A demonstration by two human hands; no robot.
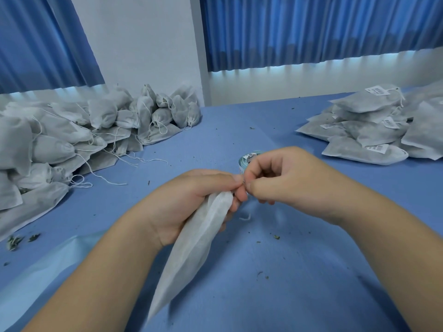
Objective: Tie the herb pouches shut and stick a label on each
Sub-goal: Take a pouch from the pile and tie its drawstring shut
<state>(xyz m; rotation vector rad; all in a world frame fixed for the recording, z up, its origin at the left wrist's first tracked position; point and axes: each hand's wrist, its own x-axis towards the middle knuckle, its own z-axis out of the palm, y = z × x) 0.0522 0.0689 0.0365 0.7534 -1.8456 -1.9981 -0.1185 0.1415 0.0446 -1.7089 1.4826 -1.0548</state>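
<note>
White pouch (191, 248) trails lengthwise below the left grip (191, 200) clutching its neck; right grip (271, 176), touching it, pinches the drawstring (245, 217).

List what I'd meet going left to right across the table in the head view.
From the left: pile of unlabelled pouches → left hand gripping a herb pouch → right hand pinching at its mouth → stack of labelled pouches.

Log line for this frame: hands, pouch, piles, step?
left hand: grips pouch neck | right hand: pinches pouch mouth | label roll: behind hands | left pile: no labels seen | right pile: labelled | step: tying
</note>
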